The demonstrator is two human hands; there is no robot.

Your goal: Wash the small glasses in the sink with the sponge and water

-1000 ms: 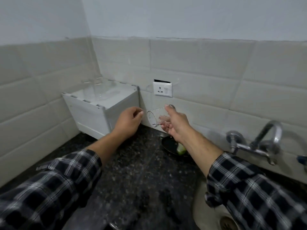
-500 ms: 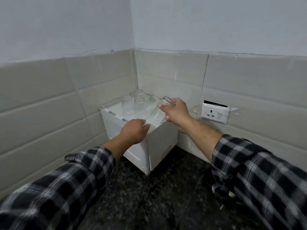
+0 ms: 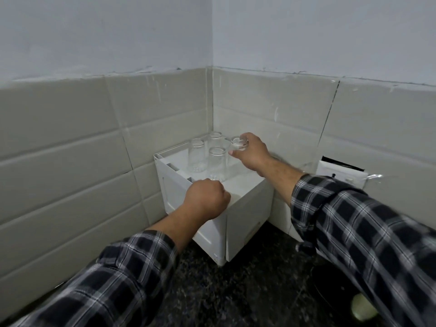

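I stand at a corner where two walls meet, painted pale above and faced with wide grey tiles below. The counter point(image 3: 212, 298) is dark speckled stone. A white box-like rack point(image 3: 245, 208) sits on it, pushed into the corner. Three small glasses point(image 3: 215, 162) stand on the rack's top, close together near the back. My right hand point(image 3: 250, 153) pinches a fourth glass point(image 3: 239, 143) around its upper end, beside the other three at the rack's back right; whether it touches the surface I cannot tell. My left hand point(image 3: 207, 199) is curled into a loose fist, its grip pressed together on nothing, resting at the rack's front edge. A white wall socket point(image 3: 339, 172) is on the tiles to the right.
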